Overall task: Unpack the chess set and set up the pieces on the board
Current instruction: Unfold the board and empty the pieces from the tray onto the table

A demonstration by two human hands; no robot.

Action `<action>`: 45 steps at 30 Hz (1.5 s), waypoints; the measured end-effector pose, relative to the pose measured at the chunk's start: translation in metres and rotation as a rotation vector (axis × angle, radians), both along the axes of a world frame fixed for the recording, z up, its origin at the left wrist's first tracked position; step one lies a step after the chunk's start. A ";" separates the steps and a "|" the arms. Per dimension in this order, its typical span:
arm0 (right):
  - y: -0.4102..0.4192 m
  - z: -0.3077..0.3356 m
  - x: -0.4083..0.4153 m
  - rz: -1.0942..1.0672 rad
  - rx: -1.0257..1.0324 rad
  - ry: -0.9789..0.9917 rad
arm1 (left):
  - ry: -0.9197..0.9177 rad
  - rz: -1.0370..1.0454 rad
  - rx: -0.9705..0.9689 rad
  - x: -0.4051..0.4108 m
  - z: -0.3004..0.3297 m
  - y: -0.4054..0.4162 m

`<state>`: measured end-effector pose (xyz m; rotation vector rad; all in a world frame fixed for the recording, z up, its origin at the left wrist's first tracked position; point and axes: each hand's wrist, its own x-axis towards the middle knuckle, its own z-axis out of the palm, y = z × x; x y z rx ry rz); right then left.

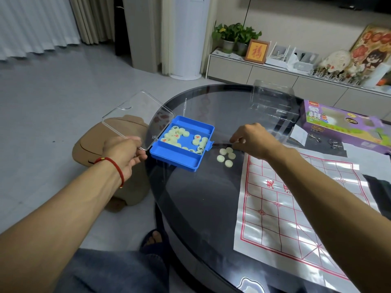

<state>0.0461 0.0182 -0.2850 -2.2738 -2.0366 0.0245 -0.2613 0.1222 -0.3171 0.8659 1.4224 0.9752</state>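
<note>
Left hand (124,151) grips clear lid (137,119); blue case (182,142) just right; right hand (251,138) curled above loose pieces (226,156)

Round dark glass-topped table (190,187), reflective surface, black rim.

Directly on it:
- Blue plastic tray-style case (186,154), divided into compartments, holding pale round discs with red and black characters; stands at the table's left edge, its clear hinged lid (135,115) open and overhanging the floor.
- Five pale cream round game pieces (226,156), blank sides up, clustered just right of the case.
- Glossy white sheet board with red grid lines (296,208), near right, creased.
- Clear plastic packaging shell (273,104), far side.
- Purple printed cardboard box (342,127), far right.
- Small metal wire puzzles (325,141), in front of the box.
</note>
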 end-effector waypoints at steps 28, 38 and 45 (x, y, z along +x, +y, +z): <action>0.066 0.007 -0.099 0.313 -0.075 0.110 | 0.020 -0.016 0.023 -0.002 -0.006 0.003; 0.078 0.009 -0.108 0.215 -0.104 0.096 | 0.020 -0.016 0.026 -0.001 -0.002 0.000; 0.081 0.012 -0.109 0.153 -0.140 0.125 | 0.034 -0.008 0.021 0.000 -0.003 0.000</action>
